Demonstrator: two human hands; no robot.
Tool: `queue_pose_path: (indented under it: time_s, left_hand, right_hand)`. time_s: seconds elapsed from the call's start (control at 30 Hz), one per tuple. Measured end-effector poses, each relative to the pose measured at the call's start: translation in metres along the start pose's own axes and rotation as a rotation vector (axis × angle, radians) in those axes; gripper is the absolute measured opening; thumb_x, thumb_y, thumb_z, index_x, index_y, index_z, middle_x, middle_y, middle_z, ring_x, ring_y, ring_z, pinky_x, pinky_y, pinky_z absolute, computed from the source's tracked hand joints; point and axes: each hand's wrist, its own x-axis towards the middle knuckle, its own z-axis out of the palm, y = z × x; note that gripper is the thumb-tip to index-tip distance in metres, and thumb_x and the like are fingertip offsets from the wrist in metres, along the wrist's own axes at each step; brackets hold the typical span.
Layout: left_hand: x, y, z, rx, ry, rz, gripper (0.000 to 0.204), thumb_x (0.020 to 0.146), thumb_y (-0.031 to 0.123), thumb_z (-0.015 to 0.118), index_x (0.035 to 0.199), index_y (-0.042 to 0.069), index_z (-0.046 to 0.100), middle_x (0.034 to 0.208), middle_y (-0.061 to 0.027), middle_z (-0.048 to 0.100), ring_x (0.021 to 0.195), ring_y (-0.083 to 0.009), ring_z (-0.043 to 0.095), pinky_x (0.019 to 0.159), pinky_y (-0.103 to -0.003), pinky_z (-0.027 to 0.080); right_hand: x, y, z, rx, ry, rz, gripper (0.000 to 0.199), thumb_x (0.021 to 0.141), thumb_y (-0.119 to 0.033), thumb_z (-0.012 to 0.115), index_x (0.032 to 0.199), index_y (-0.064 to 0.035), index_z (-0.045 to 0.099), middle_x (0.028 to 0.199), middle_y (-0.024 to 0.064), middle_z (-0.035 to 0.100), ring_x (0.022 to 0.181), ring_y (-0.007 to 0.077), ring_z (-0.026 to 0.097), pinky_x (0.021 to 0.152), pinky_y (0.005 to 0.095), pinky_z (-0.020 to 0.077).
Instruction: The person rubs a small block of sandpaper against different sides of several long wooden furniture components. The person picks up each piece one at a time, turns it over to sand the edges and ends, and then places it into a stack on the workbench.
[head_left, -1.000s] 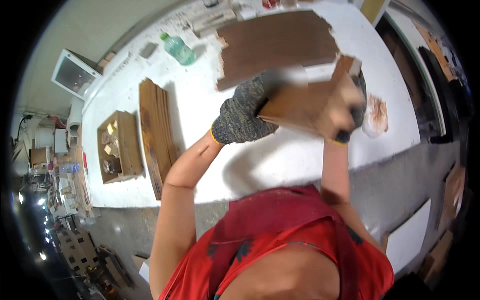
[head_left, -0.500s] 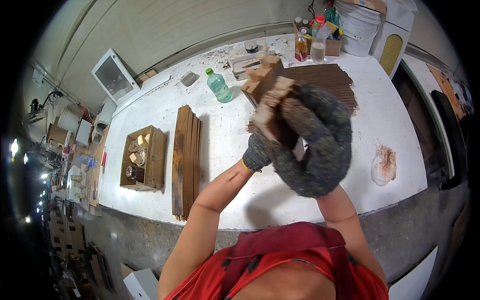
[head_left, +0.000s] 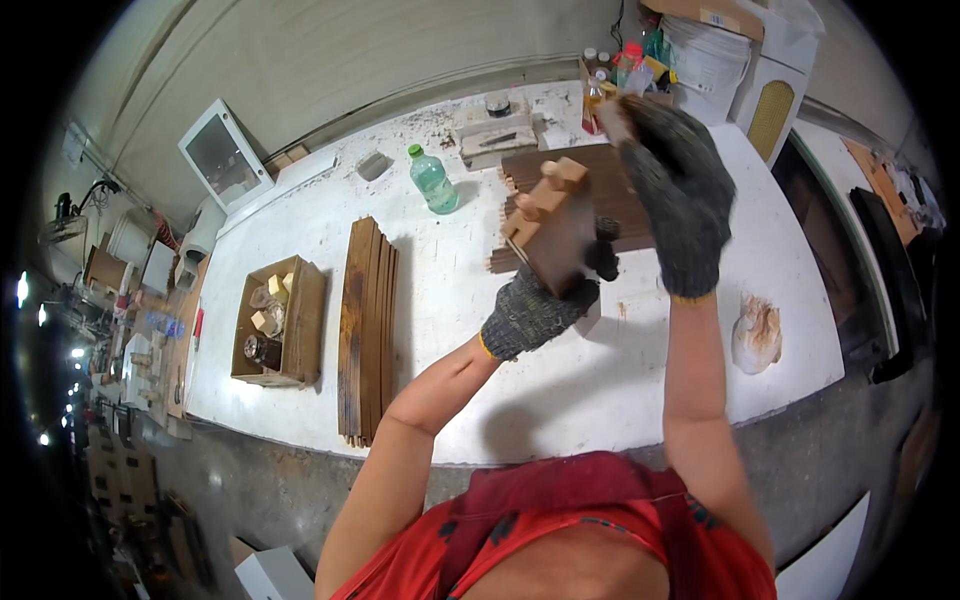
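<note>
My left hand (head_left: 535, 312), in a dark grey knit glove, is closed round a wooden block (head_left: 562, 240). The block has a dark flat side and a paler notched edge with rounded projections; it is held tilted above the table. My right hand (head_left: 683, 185), gloved alike, is raised to the right of the block and apart from it. Its fingers are curled round a small brown piece (head_left: 617, 122), too blurred to name. Under and behind the block lie dark brown wooden slats (head_left: 625, 170), side by side on the white table.
A stack of brown wooden strips (head_left: 362, 330) and a cardboard box (head_left: 308, 335) with pale blocks stand at the left. Behind them is a green-capped bottle (head_left: 434, 182). A crumpled plastic bag (head_left: 757, 335) lies right; a white bucket (head_left: 705, 60) stands at the back.
My right hand has moved away from the block, up and to the right. The block, still in my left hand, now shows more of its dark flat side.
</note>
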Motion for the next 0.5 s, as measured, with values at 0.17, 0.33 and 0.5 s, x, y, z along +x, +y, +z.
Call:
queue_pose_path:
  time_s: [0.17, 0.33, 0.5]
  left_hand:
    - [0.000, 0.021, -0.013, 0.478, 0.076, -0.316, 0.043, 0.080, 0.012, 0.069, 0.120, 0.005, 0.056, 0.098, -0.0106, 0.063, 0.090, -0.0239, 0.062, 0.077, -0.034, 0.051]
    - [-0.015, 0.012, -0.018, 0.691, 0.176, -0.212, 0.035, 0.078, 0.025, 0.076, 0.107, 0.007, 0.066, 0.094, -0.0105, 0.068, 0.082, -0.0251, 0.065, 0.072, -0.037, 0.052]
    - [-0.022, 0.006, -0.034, 0.563, 0.173, -0.146, 0.047, 0.076, 0.019, 0.079, 0.118, 0.006, 0.061, 0.106, -0.0099, 0.067, 0.093, -0.0215, 0.064, 0.081, -0.033, 0.052]
  right_hand:
    - [-0.012, -0.034, -0.005, 0.174, -0.007, -0.037, 0.040, 0.080, -0.013, 0.073, 0.118, -0.0037, 0.065, 0.117, 0.0115, 0.065, 0.108, 0.0245, 0.060, 0.094, 0.0340, 0.0472]
    - [-0.008, -0.041, 0.012, 0.030, -0.144, -0.325, 0.045, 0.079, -0.011, 0.073, 0.122, -0.0034, 0.063, 0.125, 0.0129, 0.061, 0.117, 0.0262, 0.056, 0.103, 0.0378, 0.0425]
    - [-0.030, -0.029, 0.028, 0.107, -0.144, -0.181, 0.044, 0.080, -0.012, 0.073, 0.123, -0.0049, 0.063, 0.126, 0.0100, 0.061, 0.118, 0.0267, 0.055, 0.102, 0.0385, 0.0420]
